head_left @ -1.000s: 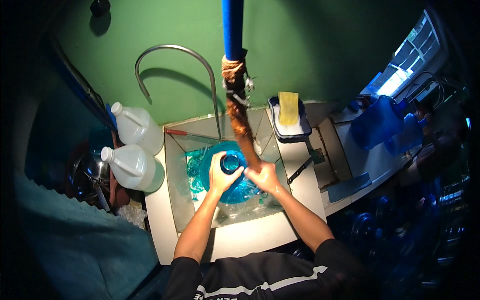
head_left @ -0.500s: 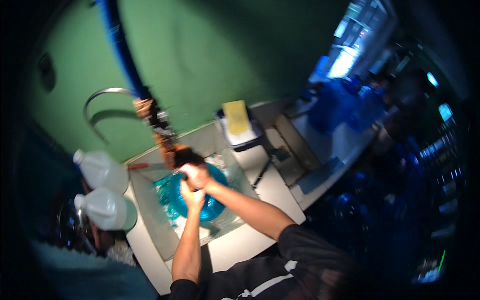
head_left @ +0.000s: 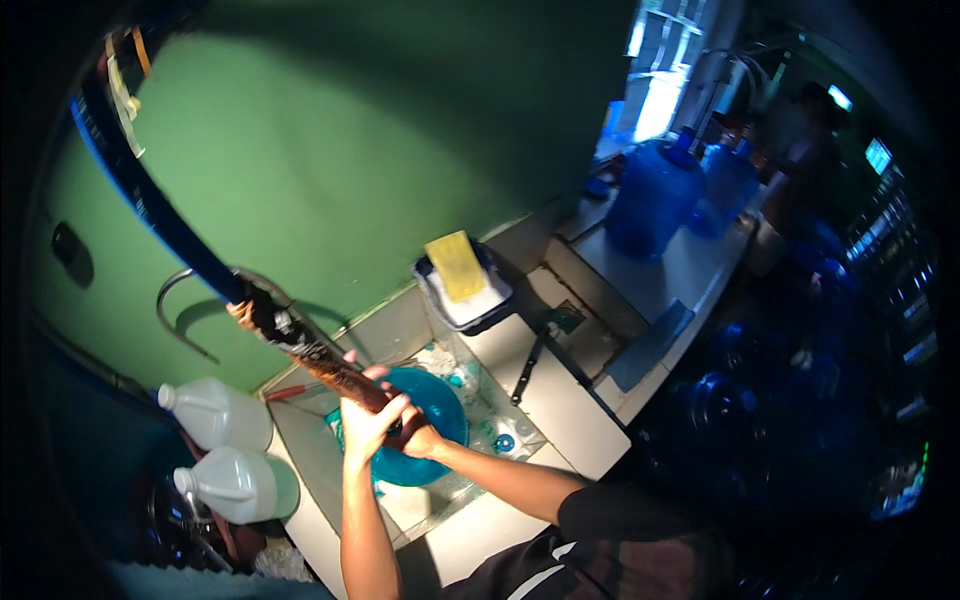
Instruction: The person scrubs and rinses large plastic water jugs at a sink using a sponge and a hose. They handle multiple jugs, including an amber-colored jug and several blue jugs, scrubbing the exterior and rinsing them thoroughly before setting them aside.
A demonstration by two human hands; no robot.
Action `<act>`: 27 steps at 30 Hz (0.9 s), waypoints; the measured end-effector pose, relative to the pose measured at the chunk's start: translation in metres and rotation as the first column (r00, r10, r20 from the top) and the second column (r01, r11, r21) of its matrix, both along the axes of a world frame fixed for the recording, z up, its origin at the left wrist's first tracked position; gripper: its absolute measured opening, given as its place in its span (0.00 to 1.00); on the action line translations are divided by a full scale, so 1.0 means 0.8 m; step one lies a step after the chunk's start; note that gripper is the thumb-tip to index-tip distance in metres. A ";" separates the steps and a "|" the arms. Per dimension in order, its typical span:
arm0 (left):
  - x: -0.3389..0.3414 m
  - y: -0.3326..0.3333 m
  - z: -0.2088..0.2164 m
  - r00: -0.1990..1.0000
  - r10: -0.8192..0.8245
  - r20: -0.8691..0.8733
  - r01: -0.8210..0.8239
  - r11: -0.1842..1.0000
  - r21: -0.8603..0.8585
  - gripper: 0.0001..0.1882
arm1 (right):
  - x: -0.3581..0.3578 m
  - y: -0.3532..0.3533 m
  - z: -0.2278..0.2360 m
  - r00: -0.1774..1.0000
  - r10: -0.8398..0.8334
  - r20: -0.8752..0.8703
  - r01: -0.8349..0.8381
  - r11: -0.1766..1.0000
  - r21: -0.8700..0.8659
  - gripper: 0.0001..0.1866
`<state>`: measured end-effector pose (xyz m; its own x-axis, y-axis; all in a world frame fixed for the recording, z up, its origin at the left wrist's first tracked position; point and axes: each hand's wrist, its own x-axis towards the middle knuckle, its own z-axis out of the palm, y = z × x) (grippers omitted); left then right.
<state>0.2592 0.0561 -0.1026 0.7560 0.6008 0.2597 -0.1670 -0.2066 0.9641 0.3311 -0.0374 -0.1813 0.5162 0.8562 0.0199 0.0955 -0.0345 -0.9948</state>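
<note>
A thick blue hose (head_left: 165,215) comes down from the upper left and ends in a brown, rusty-looking pipe (head_left: 335,375), with dark and silvery wrapping at the joint. My left hand (head_left: 365,425) is closed round the lower part of this pipe, its thumb lying across the front. Just below it, my right hand (head_left: 415,435) grips the pipe's lower end; its fingers are partly in shadow and hidden. Both hands are over a round teal basin (head_left: 452,400), which stands in a tiled sink (head_left: 305,430). The pipe slants down toward the basin.
Two white jugs (head_left: 235,485) stand left of the sink. A yellow sponge (head_left: 456,268) rests on a dark tub (head_left: 480,322) behind it. A black-handled tool (head_left: 528,370) lies on the right ledge. Blue water bottles (head_left: 650,205) and a person (head_left: 800,160) are farther right.
The pipe and hose lean farther left, where they were steeper before. My hands, closely clasped together earlier, now sit one above the other on the pipe. The whole view has shifted.
</note>
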 end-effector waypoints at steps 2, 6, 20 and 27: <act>0.020 0.005 0.004 0.985 -0.025 -0.170 -0.005 0.985 -0.175 0.31 | -0.008 0.026 -0.016 0.965 -0.112 0.239 0.105 0.994 0.039 0.36; 0.003 0.012 0.000 0.956 0.142 -0.256 -0.182 0.973 -0.140 0.17 | 0.038 0.055 -0.025 0.666 0.528 0.527 -0.605 0.795 -0.033 0.33; -0.001 0.016 -0.009 0.932 0.219 -0.289 -0.116 0.935 0.335 0.17 | 0.031 0.061 -0.005 0.921 0.237 0.310 -0.284 0.951 0.118 0.22; 0.001 0.015 -0.010 0.934 0.208 -0.289 -0.142 0.962 0.232 0.20 | 0.029 0.060 0.006 0.978 -0.049 0.204 0.003 0.975 0.223 0.23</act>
<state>0.2598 0.0684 -0.1103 0.7056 0.6899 0.1616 0.1885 -0.4026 0.8958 0.3540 0.0108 -0.1767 0.5027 0.8050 0.3150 0.3020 0.1779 -0.9366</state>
